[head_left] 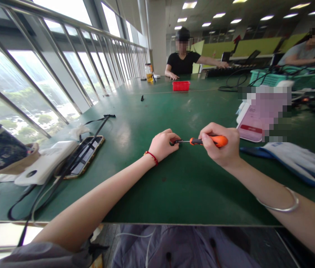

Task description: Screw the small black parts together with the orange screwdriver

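Note:
My left hand [164, 145] rests on the green table and pinches a small black part [176, 142], mostly covered by the fingers. In my right hand [221, 145] is a screwdriver [219, 140] with an orange and black handle, lying nearly level. Its thin metal shaft points left, and the tip meets the black part. What kind of part it is, I cannot make out.
On the left lie a phone [83, 156] with a black strap across it and a white device [44, 163]. To the right are white-blue gloves [294, 160] and a pink-screened phone [254, 123]. A red basket [181, 86], a green crate [294, 76] and two people are farther back.

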Demonstrator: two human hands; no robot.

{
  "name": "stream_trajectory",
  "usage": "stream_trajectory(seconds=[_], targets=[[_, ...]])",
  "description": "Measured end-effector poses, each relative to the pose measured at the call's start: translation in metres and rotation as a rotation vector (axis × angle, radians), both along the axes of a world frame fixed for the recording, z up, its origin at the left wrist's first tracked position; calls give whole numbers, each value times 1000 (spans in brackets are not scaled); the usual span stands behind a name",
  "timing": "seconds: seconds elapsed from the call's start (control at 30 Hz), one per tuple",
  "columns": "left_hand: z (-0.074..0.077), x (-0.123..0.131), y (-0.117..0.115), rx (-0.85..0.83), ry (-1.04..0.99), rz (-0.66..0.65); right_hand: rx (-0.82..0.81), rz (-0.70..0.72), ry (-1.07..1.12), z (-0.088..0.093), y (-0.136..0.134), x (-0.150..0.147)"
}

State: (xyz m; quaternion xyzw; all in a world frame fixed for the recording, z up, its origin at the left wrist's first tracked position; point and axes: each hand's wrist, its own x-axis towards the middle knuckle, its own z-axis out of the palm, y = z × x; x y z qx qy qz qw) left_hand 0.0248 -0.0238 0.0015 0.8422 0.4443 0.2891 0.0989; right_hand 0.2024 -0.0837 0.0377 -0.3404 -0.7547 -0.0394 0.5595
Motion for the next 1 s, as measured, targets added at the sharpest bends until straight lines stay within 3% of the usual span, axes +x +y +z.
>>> stream_trajectory(seconds=[0.3,0.57,0.83,1.0], targets=[[-2,0,1,-13,-23,-37,-8,-14,-23,2,0,-2],[-7,-3,10,-17,-82,-63,-132,-16,21,1,3,-4],[-5,-7,17,-132,-121,-48,-109,-23,83,-3,4,-4],[-4,-8,18,-124,-129,-46,-199,-92,87,-4,5,-6]])
